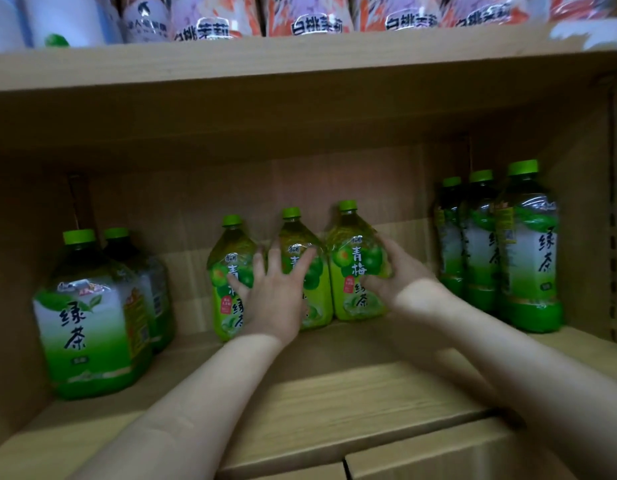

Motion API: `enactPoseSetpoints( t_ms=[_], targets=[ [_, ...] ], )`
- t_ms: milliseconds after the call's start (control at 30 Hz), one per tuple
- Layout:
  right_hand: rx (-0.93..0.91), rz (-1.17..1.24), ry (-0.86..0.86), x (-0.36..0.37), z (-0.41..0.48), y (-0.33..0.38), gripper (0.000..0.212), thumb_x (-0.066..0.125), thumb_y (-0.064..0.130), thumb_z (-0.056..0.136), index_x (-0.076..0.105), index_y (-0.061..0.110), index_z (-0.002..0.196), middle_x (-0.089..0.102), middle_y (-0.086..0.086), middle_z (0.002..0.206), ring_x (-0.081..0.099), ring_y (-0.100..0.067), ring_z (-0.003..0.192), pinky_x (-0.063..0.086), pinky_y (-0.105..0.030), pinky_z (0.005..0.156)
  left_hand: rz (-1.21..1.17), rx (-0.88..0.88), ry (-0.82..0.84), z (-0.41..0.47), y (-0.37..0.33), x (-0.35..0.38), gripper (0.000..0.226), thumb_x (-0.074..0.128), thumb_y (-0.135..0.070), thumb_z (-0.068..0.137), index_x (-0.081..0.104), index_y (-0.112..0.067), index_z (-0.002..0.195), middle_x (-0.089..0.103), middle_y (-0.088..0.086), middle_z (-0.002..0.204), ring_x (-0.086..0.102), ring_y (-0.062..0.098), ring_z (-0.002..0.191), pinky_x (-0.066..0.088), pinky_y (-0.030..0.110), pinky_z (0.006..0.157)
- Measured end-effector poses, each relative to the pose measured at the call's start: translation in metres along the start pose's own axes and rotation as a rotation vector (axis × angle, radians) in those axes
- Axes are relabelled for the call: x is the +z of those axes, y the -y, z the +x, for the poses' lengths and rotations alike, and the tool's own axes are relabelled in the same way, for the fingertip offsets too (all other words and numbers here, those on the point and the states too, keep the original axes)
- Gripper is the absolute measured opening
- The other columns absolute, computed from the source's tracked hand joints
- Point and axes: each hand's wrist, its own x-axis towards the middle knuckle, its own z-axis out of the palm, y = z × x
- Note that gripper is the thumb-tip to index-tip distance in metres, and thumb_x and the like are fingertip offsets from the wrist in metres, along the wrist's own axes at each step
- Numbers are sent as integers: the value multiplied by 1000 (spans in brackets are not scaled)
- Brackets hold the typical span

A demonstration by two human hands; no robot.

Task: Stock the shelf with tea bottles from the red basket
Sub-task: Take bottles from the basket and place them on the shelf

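Touching middle bottle [293, 233], left hand [275, 296]; right hand [402, 271] grips end bottle [355, 261].

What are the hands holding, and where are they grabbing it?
The right hand grips the rightmost yellow-green bottle round its labelled middle. The left hand holds nothing; its spread fingers just press flat on the middle bottle.
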Motion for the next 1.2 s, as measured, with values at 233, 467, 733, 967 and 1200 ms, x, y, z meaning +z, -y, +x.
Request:
enactPoseSetpoints(
  t_ms=[233, 467, 733, 967, 1200],
  targets=[
    [-177, 44, 153, -106, -104, 11, 24, 63, 44, 80, 70, 35, 100, 75, 6, 87, 69, -3, 79, 55, -18, 71, -477, 540, -198, -50, -58, -71, 33, 55, -22, 86, 65, -26, 117, 62, -3, 122, 61, 19, 108, 50, 34, 92],
    [-16, 128, 156, -184, -212, -30, 58, 75, 74, 50, 75, 35, 93, 76, -9, 84, 73, -18, 68, 53, -19, 58, -1067, 763, -108, -139, -163, -51, 18, 61, -17, 82, 74, -23, 93, 71, -6, 80, 64, 8, 70, 50, 20, 63],
    [456, -66, 48, -269, -351, -115, 21, 65, 26, 81, 70, 11, 95, 74, -6, 76, 68, -14, 68, 54, -32, 69, -1268, 829, 331, -215, -312, 5, 21, 59, -17, 75, 77, -24, 82, 72, -20, 79, 63, -11, 75, 40, 0, 68],
    [790, -397, 27, -323, -485, -231, 16, 68, 16, 87, 72, 15, 103, 74, -4, 98, 67, -11, 86, 53, -30, 83, -1129, 1031, 575, -287, -455, 16, 24, 62, -11, 79, 78, -27, 85, 74, -14, 82, 64, 1, 82, 43, 17, 76],
    [1333, -432, 415, -316, -553, -311, 77, 54, 58, 87, 32, 16, 148, 38, -8, 152, 39, -25, 137, 30, -32, 110, -871, 1136, 1057, -363, -545, 29, 19, 61, -18, 84, 76, -26, 92, 75, -5, 91, 68, 15, 86, 50, 23, 77]
  ],
)
